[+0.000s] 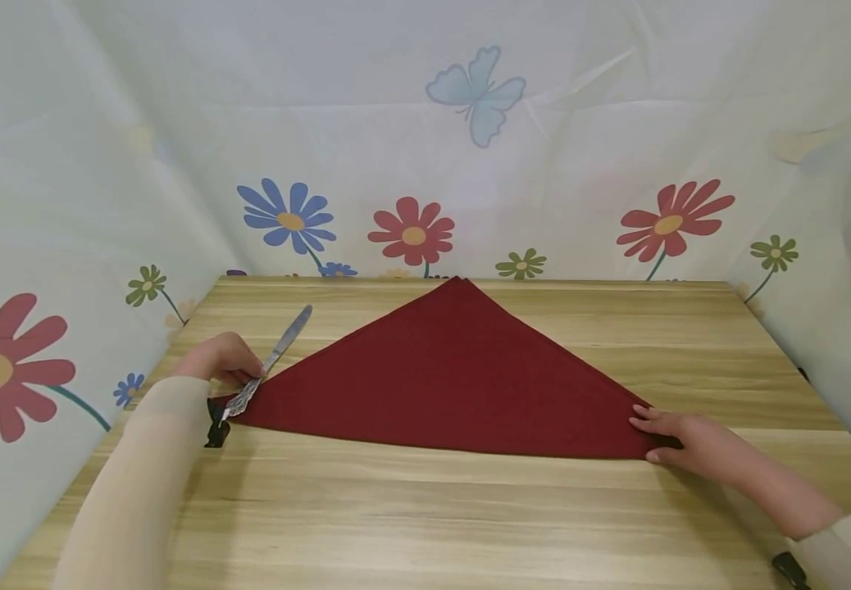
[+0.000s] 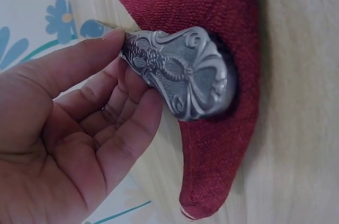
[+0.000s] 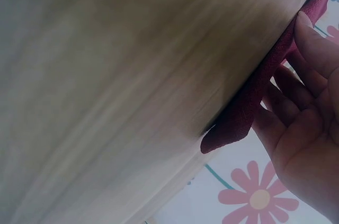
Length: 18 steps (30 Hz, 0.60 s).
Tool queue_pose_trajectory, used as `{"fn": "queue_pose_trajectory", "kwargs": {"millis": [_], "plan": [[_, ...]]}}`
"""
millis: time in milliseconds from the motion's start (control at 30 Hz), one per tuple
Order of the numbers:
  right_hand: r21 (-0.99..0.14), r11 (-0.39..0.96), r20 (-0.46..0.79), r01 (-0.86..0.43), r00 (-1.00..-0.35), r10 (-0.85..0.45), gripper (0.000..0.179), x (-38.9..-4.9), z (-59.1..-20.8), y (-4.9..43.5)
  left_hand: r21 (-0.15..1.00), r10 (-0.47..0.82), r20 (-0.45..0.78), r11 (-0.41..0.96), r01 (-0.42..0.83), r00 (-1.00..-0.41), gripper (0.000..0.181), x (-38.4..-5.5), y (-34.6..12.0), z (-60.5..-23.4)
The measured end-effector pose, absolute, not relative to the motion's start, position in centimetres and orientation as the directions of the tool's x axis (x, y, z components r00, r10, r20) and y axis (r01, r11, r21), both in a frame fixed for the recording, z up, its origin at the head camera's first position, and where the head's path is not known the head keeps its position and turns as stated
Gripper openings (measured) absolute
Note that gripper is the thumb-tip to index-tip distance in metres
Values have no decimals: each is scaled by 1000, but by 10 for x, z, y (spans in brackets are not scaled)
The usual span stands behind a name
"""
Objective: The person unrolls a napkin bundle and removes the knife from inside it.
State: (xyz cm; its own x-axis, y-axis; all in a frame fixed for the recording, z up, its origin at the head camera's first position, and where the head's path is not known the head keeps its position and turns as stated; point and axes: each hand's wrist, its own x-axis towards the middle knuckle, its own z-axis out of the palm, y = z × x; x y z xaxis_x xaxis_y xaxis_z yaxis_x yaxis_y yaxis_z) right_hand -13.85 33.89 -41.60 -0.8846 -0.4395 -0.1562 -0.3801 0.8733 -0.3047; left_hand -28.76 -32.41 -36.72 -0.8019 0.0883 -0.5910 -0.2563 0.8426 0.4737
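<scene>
A dark red cloth (image 1: 440, 377), folded into a broad triangle, lies on the wooden table with its peak toward the back edge. At its left corner my left hand (image 1: 226, 359) pinches a table knife (image 1: 288, 338) between thumb and fingers. The knife's ornate silver handle (image 2: 180, 73) is over the cloth, and its blade points away toward the back. Across at the right corner, my right hand (image 1: 698, 442) touches the cloth, its fingers fairly straight and spread, thumb near the front edge. In the right wrist view, that cloth corner (image 3: 238, 118) extends past the fingers.
The wooden table (image 1: 396, 516) reaches back to a pale curtain (image 1: 580, 139) printed with flowers and a butterfly. More of this curtain hangs along the left and right sides. Black wrist straps (image 1: 216, 424) show at the sleeves.
</scene>
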Motion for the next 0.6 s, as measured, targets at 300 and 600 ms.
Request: {"fn": "queue_pose_trajectory", "kwargs": {"millis": [300,600], "plan": [[-313,874,-155,-372,-888,-434,52,-137,-414,338,478,74,-599,832,-282,-797,14,-288,-325,-371],[-325,869,-152,-373,-886,-438,52,-137,-415,339,485,78,-600,827,-285,-796,16,-289,-326,-371]]}}
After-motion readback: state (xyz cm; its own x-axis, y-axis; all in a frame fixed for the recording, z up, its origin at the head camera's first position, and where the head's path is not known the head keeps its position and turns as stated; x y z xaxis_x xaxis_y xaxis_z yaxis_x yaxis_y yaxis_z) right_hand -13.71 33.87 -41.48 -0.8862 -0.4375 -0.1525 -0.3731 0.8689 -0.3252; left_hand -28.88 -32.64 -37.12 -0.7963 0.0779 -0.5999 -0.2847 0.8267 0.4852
